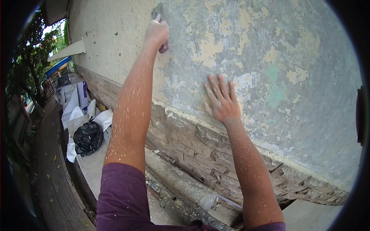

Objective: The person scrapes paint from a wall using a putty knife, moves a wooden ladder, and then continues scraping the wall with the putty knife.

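While left hand (pixel 157 34) fists tight round scraper (pixel 157 11), blade end pokes out just above knuckles, against wall (pixel 269 57) overhead. Right hand (pixel 222 103) lower, off to right of left hand: flat on peeling paint, fingers spread wide, holding nothing. Scraper likely light, stiff, thin-edged; handle probably dusty, maybe slippery. Best held full-fist on handle, clear of blade. Black bag (pixel 88 138) far below left hand.

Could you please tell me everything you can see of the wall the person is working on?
The wall is upright plaster, its grey-green paint flaking in patches down to cream and pale yellow. A rough stone-faced band runs along its foot. The right hand lies flat against it; the left hand presses a scraper to it higher up.
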`<state>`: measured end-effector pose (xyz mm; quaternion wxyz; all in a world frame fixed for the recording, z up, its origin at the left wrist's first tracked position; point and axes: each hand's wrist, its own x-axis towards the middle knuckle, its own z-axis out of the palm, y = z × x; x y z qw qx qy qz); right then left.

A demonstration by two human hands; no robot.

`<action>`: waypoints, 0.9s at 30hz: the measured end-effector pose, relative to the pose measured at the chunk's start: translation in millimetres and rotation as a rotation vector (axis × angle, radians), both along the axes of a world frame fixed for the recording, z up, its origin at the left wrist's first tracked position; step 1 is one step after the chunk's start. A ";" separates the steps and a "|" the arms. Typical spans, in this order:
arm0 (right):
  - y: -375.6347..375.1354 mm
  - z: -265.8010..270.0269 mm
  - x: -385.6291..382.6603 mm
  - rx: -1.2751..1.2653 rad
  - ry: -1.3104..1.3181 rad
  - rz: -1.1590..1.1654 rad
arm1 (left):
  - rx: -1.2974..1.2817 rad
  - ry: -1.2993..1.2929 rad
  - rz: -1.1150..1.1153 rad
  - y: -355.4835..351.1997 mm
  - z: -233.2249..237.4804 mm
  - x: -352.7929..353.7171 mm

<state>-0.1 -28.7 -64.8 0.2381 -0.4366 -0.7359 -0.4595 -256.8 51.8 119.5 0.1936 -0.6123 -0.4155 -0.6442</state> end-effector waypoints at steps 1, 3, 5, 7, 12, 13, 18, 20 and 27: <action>0.9 1.7 0.4 0.009 -0.007 -0.005 | -0.227 -0.195 -0.172 -11.5 21.0 -3.7; 0.4 0.9 0.3 -0.021 0.007 0.010 | -0.454 -0.366 -0.361 -28.7 39.7 8.6; -2.1 -1.0 2.0 -0.011 0.012 -0.008 | -0.538 -0.289 -0.253 -61.1 16.0 27.9; 2.6 -1.3 0.9 0.015 0.011 0.024 | -0.545 -0.121 -0.188 -90.2 -19.8 55.1; 2.6 3.4 -0.7 0.017 -0.013 -0.012 | -0.344 -0.109 -0.197 -69.4 -3.6 66.5; 0.7 2.2 -2.5 -0.004 -0.013 -0.022 | -0.253 -0.122 -0.182 -63.2 12.2 64.9; -8.1 34.1 -5.7 -0.076 0.009 -0.035 | -0.303 -0.182 -0.163 -51.9 35.0 67.9; -5.5 80.6 0.5 -0.038 0.022 -0.023 | -0.311 -0.102 -0.194 -69.6 -0.1 69.8; -7.4 127.3 8.2 0.149 0.150 -0.057 | -0.298 0.013 -0.221 -88.7 17.0 78.0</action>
